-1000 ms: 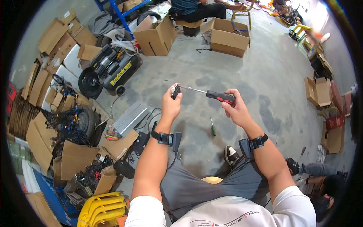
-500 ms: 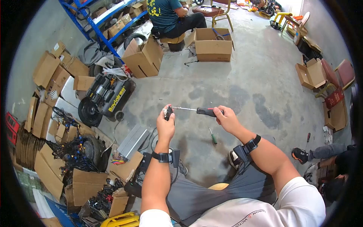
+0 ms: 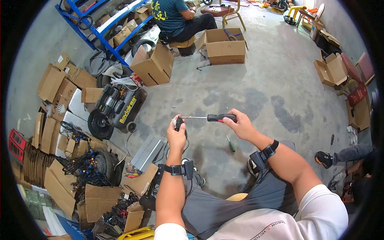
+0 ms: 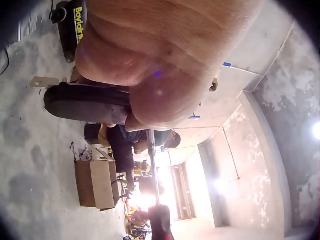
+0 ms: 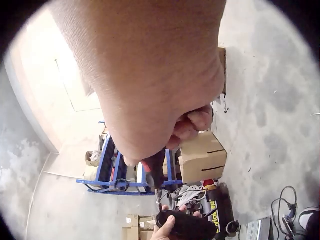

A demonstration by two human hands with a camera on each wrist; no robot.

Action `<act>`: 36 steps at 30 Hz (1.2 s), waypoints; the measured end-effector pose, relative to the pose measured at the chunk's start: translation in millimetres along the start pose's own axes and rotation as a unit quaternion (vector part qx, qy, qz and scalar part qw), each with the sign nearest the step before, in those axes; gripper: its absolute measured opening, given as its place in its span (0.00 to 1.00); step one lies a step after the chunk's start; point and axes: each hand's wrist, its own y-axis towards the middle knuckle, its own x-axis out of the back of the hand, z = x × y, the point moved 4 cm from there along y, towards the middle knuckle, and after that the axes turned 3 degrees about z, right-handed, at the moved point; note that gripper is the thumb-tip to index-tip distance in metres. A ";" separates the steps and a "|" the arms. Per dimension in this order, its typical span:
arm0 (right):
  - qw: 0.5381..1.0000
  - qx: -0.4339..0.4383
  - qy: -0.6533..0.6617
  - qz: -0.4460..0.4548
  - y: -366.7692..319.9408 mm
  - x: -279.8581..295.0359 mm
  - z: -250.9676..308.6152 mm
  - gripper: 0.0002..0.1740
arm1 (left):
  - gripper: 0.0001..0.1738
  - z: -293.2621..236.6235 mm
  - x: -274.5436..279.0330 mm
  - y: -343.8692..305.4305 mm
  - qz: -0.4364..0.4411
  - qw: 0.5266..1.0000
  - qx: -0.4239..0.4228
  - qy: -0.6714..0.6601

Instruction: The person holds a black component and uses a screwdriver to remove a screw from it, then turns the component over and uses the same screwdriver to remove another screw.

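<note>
The person sits with grey trousers at the bottom of the head view and both forearms raised over the concrete floor. Everything here is placed from the black compressor [image 3: 116,108], which lies on its side.

To the right of the compressor and nearer the person, the left hand [image 3: 176,134] is curled round a small black part [image 3: 179,123] and holds it upright. What the part is cannot be made out, as the wrist views are mostly filled by blurred skin. Further right of the compressor, the right hand [image 3: 240,126] grips the black and red handle of a screwdriver [image 3: 212,117]. The screwdriver lies level, with the tip of its shaft meeting the top of the part.

A green screwdriver [image 3: 230,143] lies on the floor, right of the compressor and nearer than the hands.

Just beyond the compressor stands an open box [image 3: 154,64]. A second box [image 3: 224,47] sits further right of it. Behind the compressor, a seated person [image 3: 176,16] in a dark shirt faces away, beside a blue rack [image 3: 92,28].
</note>
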 end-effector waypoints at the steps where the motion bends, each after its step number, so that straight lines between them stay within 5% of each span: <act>1: 1.000 -0.008 -0.002 -0.003 1.3 -0.1 -3.0 0.18 | 0.23 0.5 -0.3 -0.2 0.000 1.000 0.001 0.000; 6: 1.000 -0.017 -0.004 0.000 6.2 -5.9 -19.2 0.20 | 0.22 4.4 -4.1 2.0 -0.004 1.000 -0.001 -0.001; 8: 0.986 0.081 0.148 -0.013 5.1 -10.2 -14.8 0.18 | 0.22 5.5 -5.2 4.1 -0.003 1.000 0.003 -0.001; 11: 0.977 0.082 0.192 0.036 4.6 -9.4 -6.6 0.21 | 0.24 14.8 -3.0 8.0 -0.002 1.000 0.004 0.015; 27: 0.996 -0.062 0.052 0.048 9.8 -6.7 -18.7 0.20 | 0.23 5.2 0.2 5.0 0.005 0.999 -0.002 0.052; 30: 0.994 -0.023 0.110 0.004 10.4 -10.1 -16.7 0.20 | 0.23 8.0 -0.7 5.8 0.010 0.999 -0.017 0.048; 32: 0.984 0.076 0.160 -0.017 8.9 -8.5 -7.8 0.19 | 0.23 6.2 -1.6 3.4 0.005 0.999 -0.007 0.042; 36: 0.989 0.086 0.122 0.020 8.9 -5.2 -6.5 0.20 | 0.22 4.9 -0.5 3.1 -0.005 0.999 0.000 0.035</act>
